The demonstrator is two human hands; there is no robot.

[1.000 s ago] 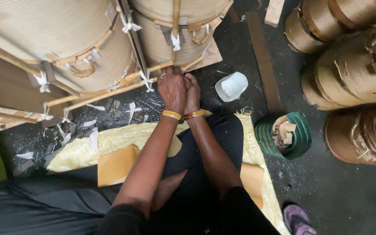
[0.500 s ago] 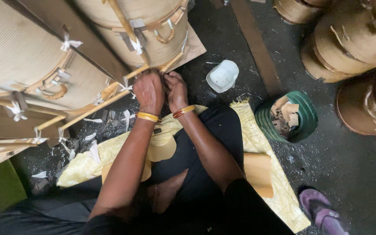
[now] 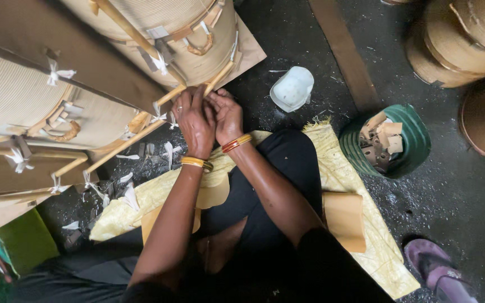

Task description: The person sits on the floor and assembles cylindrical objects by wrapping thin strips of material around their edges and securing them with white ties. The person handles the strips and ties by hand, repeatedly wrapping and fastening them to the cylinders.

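Down on the dark workshop floor (image 3: 287, 33), the person sits cross-legged on a yellow woven mat (image 3: 343, 168), both hands up against a big paper-wrapped tan coil (image 3: 158, 33). The left hand (image 3: 195, 120) and right hand (image 3: 227, 115) are pressed close together on a thin pale wooden strip (image 3: 166, 98) that runs along the coil's lower edge, fingers curled shut around it, right where white cloth ties (image 3: 161, 62) knot such strips down. Looks to me like the tying or tucking step at that spot; the next move probably needs a snug, steady pull. A white plastic cup (image 3: 293, 88) and a green tub of cardboard scraps (image 3: 388, 140) sit nearby.
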